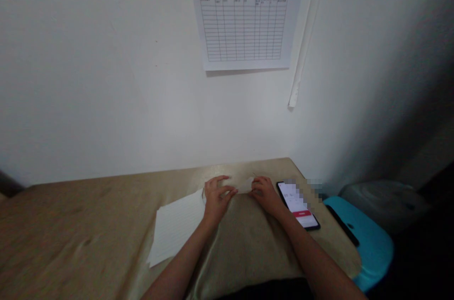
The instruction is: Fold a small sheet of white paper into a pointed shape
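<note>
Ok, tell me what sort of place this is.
Probably a makeshift desk in a home or small office; I can't tell which. A cloth-covered table stands against a plain white wall, a printed grid sheet hangs there, and loose paper lies on the table.

The broadest free stretch of bench [88,233] lies left of the sheets of paper [173,231], open back to the wall [106,77], which blocks any reach beyond. Another bare patch opens between the forearms, closed off at its far end by the left hand [214,196], the paper slip [244,187] and the right hand [265,193]. The phone [301,212] obstructs the way just right of the right forearm, leaving a narrow strip before the bench's edge.
</note>
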`<move>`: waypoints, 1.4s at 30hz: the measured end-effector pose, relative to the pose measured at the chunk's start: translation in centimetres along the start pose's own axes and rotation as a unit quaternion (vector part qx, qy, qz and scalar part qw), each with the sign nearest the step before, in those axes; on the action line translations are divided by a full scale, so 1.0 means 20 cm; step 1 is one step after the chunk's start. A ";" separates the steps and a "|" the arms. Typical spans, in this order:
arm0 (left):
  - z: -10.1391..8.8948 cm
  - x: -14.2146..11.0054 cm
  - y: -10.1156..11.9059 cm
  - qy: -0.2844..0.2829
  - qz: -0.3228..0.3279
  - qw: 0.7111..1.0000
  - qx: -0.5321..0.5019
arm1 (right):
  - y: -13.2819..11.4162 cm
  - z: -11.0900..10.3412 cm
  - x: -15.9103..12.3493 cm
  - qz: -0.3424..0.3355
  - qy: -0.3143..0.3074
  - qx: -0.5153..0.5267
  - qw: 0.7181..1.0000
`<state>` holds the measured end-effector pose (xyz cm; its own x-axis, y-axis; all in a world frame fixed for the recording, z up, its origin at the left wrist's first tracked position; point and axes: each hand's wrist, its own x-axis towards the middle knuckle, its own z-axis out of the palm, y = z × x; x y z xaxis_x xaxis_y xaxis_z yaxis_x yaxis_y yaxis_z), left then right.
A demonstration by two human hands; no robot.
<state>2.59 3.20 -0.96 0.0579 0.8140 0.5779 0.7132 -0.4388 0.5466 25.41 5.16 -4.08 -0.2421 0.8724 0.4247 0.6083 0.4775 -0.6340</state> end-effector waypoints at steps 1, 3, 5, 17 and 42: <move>0.00 0.00 -0.01 0.010 -0.006 1.000 0.000 | 0.00 0.00 0.00 -0.002 0.005 0.013 1.000; 0.00 0.00 -0.02 0.032 -0.019 0.999 0.008 | 0.00 0.00 0.00 0.002 0.016 0.045 0.999; 0.01 0.00 -0.03 0.046 -0.032 0.998 0.022 | -0.01 0.00 0.01 0.024 0.029 0.069 0.997; 0.02 0.00 -0.01 -0.075 -0.123 0.980 0.137 | -0.05 -0.02 0.00 0.073 0.019 -0.011 0.997; -0.01 -0.02 -0.04 -0.199 -0.107 0.947 0.228 | -0.08 -0.02 -0.04 -0.001 -0.108 -0.015 0.994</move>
<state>1.85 3.21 -1.50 0.0728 0.9845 0.1594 0.9607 -0.1121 0.2538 24.93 3.65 -3.00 -0.3982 0.8750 0.2753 0.6289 0.4789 -0.6125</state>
